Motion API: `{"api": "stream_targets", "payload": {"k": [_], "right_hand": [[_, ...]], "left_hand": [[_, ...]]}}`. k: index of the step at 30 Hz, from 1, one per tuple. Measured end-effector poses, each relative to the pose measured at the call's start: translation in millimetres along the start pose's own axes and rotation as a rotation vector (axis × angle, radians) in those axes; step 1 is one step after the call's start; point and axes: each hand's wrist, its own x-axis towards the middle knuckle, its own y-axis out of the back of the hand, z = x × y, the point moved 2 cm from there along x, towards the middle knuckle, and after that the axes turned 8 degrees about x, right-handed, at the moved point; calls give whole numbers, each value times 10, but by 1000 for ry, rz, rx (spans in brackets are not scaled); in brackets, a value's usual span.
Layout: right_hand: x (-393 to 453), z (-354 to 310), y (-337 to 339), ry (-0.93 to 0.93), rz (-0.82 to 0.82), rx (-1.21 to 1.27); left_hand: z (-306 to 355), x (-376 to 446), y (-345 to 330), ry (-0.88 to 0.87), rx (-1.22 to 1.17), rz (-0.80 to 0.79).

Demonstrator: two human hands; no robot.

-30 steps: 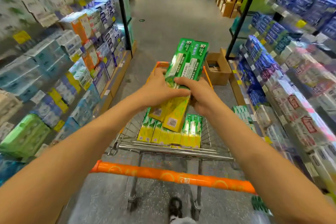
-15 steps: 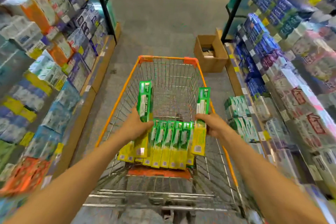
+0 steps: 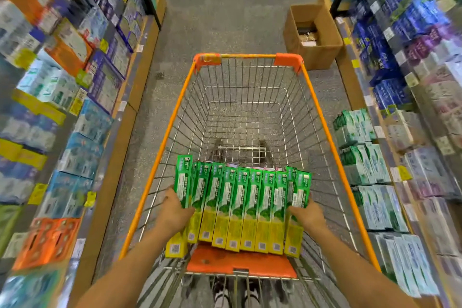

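A wire shopping cart [image 3: 317, 97] with orange rims stands in the aisle before me. Several green-and-yellow toothpaste boxes [image 3: 240, 205] lie side by side in a row at its near end. My left hand [image 3: 172, 212] grips the leftmost box [image 3: 183, 177], which stands a little higher than the row. My right hand [image 3: 308, 215] grips the rightmost box [image 3: 301, 190] at the other end of the row. Both forearms reach down into the cart from the bottom of the view.
Shelves packed with boxed goods line both sides of the aisle. An open cardboard box [image 3: 312, 35] sits on the floor past the cart's far right corner. Green and white boxes [image 3: 355, 150] fill the low right shelf. An orange flap [image 3: 240, 262] lies at the cart's near end.
Both hands have come down into the cart, each with a box, and set them at the two ends of the row. The view has tilted downward.
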Motion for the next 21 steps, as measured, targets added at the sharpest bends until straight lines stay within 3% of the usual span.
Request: {"api": "stream_targets", "payload": {"k": [9, 13, 21], "right_hand": [[416, 308, -165, -14, 17, -37], [191, 154, -137, -27, -20, -78], [-58, -64, -180, 81, 91, -150]], "left_hand": [[-194, 482, -288, 38, 12, -24], [-246, 616, -322, 109, 73, -51], [-218, 608, -424, 106, 259, -23]]}}
